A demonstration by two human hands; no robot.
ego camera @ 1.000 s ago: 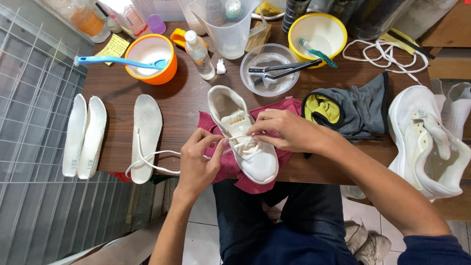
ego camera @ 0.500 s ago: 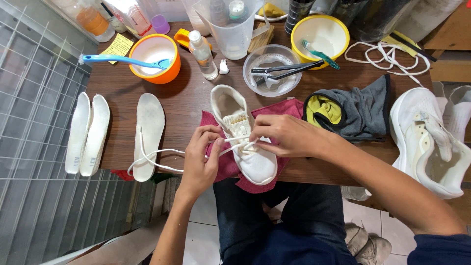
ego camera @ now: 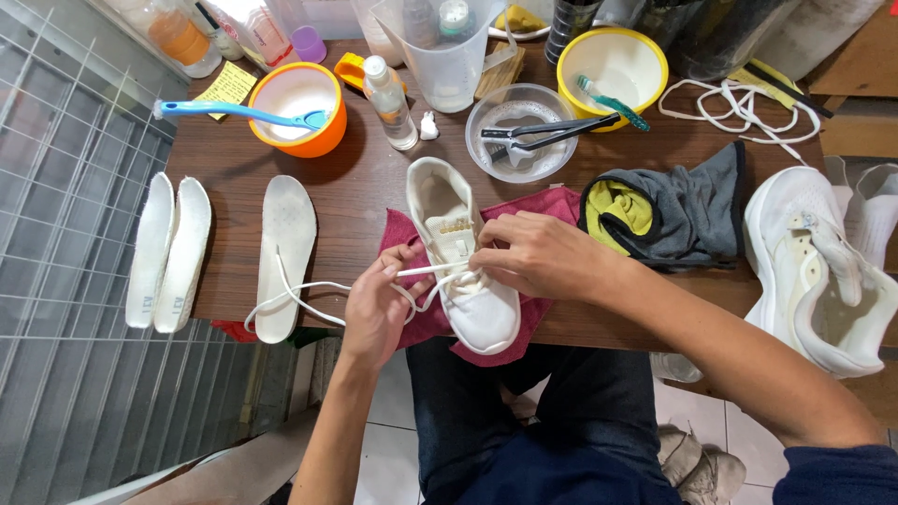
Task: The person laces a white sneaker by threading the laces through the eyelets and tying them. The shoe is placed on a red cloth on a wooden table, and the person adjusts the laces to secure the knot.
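A white sneaker [ego camera: 466, 266] lies on a pink cloth [ego camera: 552, 208] between the 2 hands, toe at the table's near edge [ego camera: 655, 327]. The left hand [ego camera: 379, 304] pinches the white lace [ego camera: 309, 292], which trails off to its left over 1 insole [ego camera: 285, 245]. The right hand [ego camera: 538, 254] is closed on the lace at the shoe's eyelets. Right of the right hand sits a grey cloth [ego camera: 687, 210]; beyond both hands, bare tabletop, then bowls.

Dark brown wooden table [ego camera: 374, 201] under even light. White wire grid panel [ego camera: 65, 309] beyond table's left edge. Pale tiled floor [ego camera: 383, 449] below near edge.
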